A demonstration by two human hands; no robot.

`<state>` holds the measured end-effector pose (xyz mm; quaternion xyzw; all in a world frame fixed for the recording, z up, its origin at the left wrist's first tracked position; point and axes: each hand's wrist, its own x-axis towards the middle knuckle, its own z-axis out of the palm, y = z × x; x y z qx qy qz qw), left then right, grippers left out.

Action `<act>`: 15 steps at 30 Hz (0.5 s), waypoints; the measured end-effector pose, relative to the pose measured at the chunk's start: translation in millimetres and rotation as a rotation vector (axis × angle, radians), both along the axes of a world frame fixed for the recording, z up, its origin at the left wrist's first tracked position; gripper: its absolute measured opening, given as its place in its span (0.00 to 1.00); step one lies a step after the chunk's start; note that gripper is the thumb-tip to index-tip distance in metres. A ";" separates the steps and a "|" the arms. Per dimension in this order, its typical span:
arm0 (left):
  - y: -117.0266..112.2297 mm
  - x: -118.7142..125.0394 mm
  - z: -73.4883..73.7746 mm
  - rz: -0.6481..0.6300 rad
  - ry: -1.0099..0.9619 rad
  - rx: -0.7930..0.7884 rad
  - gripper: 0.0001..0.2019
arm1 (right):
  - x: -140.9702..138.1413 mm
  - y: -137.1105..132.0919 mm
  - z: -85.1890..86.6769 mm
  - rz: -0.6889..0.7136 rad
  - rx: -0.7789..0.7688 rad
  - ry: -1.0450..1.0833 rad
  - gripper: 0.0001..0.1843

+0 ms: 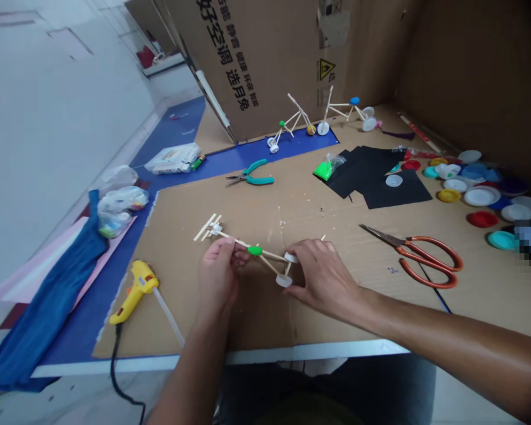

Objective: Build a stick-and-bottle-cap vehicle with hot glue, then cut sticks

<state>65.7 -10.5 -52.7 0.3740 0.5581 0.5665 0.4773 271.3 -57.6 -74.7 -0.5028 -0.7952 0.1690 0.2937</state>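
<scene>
Between my hands is a small tricycle model (269, 255) made of thin wooden sticks, with a green oval seat (255, 251) and white round wheels (284, 281) at its right end. My left hand (221, 265) pinches the long stick left of the seat. Beyond those fingers, a white piece and short crossed sticks (210, 227) form the model's left end. My right hand (325, 271) has its thumb and fingers around the wheel end; the fingers partly cover the upper wheel. The model is tilted just above the cardboard sheet (256, 319).
Orange-handled scissors (425, 254) lie right, teal pliers (254, 175) behind. A yellow glue gun (137, 289) lies left, its cord over the edge. Two similar stick models (292, 121) stand at the back. Bottle caps (482, 195) and black sheets (367, 171) lie right. Cardboard walls (283, 53) rise behind.
</scene>
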 end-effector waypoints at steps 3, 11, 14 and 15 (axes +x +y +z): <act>0.1 -0.7 -2.1 0.000 0.004 0.002 0.11 | -0.6 -0.7 -0.5 0.007 0.001 0.000 0.27; -1.4 -0.8 -4.8 0.001 -0.029 0.010 0.11 | -2.3 -0.6 0.0 -0.007 -0.042 -0.040 0.32; -1.1 -0.2 -5.0 0.004 -0.041 0.013 0.12 | -2.6 -1.2 1.0 -0.013 -0.039 -0.065 0.33; -0.9 0.0 -5.1 0.005 -0.042 0.013 0.13 | -2.7 -1.4 1.5 -0.015 -0.038 -0.071 0.34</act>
